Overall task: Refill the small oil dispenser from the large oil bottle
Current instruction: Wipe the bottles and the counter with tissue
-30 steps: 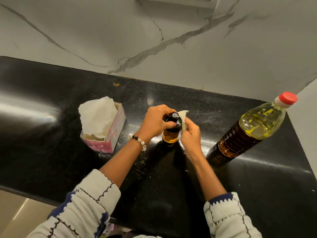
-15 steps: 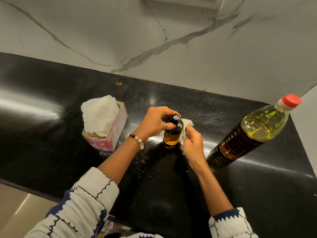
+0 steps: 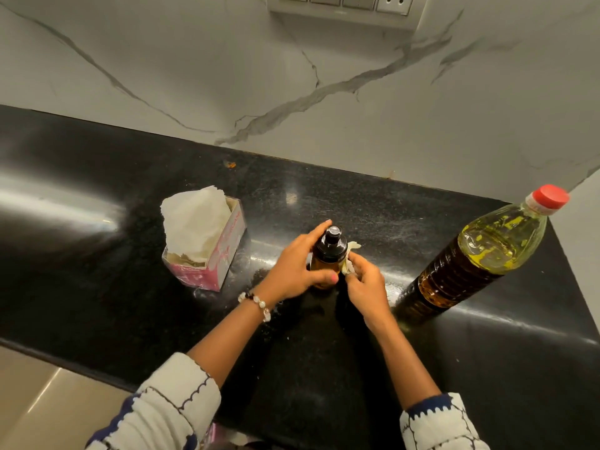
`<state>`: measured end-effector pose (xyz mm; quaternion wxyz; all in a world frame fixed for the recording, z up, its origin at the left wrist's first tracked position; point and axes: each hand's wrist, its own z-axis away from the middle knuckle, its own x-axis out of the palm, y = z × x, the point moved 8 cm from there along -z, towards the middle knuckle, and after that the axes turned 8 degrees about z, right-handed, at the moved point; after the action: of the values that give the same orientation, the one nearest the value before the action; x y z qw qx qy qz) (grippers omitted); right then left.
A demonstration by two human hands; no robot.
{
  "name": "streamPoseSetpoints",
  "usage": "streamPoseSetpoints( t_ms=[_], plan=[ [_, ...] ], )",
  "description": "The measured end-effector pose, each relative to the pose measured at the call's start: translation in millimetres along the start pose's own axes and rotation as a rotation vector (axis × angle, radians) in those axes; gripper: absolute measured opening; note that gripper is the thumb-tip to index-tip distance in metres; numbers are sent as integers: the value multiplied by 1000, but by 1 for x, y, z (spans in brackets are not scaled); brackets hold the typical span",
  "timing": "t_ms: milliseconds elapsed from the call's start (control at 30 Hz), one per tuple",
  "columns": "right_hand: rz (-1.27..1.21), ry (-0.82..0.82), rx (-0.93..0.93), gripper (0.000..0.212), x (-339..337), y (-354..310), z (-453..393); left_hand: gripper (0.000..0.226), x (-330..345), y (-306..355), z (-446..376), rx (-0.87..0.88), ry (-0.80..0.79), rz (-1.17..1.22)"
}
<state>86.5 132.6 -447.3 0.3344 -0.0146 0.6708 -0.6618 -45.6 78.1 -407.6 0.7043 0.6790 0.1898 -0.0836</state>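
Observation:
The small oil dispenser (image 3: pixel 328 251), amber glass with a black cap, stands upright on the black counter (image 3: pixel 97 254). My left hand (image 3: pixel 293 269) holds its body from the left, thumb across the front and fingers behind it. My right hand (image 3: pixel 365 284) pinches a crumpled tissue (image 3: pixel 349 259) against the dispenser's right side. The large oil bottle (image 3: pixel 480 258), clear plastic with a red cap on, stands to the right, holding yellow oil.
A pink tissue box (image 3: pixel 214 258) with white tissue sticking out sits left of the dispenser. A marble wall rises behind the counter, with a switch panel (image 3: pixel 344 4) at the top. The counter's front edge runs along the lower left.
My left hand slid from the dispenser's cap down to its body, baring the black cap. My right hand moved the tissue lower along the dispenser's side. The camera tilted slightly.

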Motion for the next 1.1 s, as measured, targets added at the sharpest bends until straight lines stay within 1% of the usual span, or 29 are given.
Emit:
streamPoseSetpoints(
  t_ms=[33, 67, 133, 167, 233, 333, 467, 533, 567, 633, 733, 800, 867, 933, 1000, 1100],
  plan=[
    [-60, -10, -1, 48, 1, -2, 1, 91, 5, -5, 2, -4, 35, 34],
    [-117, -21, -2, 46, 2, -5, 3, 89, 8, -6, 2, 7, 96, 57],
    [-203, -29, 6, 41, 2, -10, 7, 75, 10, -3, -1, 48, 225, 60],
    [-235, -29, 8, 40, 1, -11, 10, 71, 11, 0, -2, 72, 263, 60],
    [-276, -19, 29, 41, -1, -11, 14, 65, 14, -1, -3, 95, 293, 90],
    [-279, -19, 51, 41, 2, -10, 16, 59, 14, -8, -6, 68, 326, 153],
    [-242, -10, 38, 45, 9, -12, 18, 49, 11, -6, -12, 51, 292, 260],
    [-211, 10, 17, 42, 11, -11, 22, 42, 12, -8, -11, 4, 274, 385],
    [-198, 21, 11, 43, 12, -9, 24, 40, 13, -9, -9, -24, 270, 472],
    [-190, 49, 16, 51, 11, -11, 27, 41, 14, -8, -8, -67, 261, 637],
    [-180, 116, -50, 53, 3, -23, 27, 49, 13, 8, -10, -92, 218, 818],
    [-165, 187, -103, 52, -6, -34, 26, 50, 10, 26, -12, -92, 180, 868],
    [-121, 248, -165, 52, -16, -47, 27, 44, 8, 41, -13, -90, 132, 889],
    [-71, 289, -206, 55, -21, -56, 29, 46, 6, 49, -13, -141, 117, 914],
    [-25, 335, -247, 55, -25, -66, 32, 47, 4, 51, -15, -205, 143, 929],
    [55, 367, -339, 47, -26, -87, 40, 49, 2, 44, -17, -341, 202, 1023]
  ],
)
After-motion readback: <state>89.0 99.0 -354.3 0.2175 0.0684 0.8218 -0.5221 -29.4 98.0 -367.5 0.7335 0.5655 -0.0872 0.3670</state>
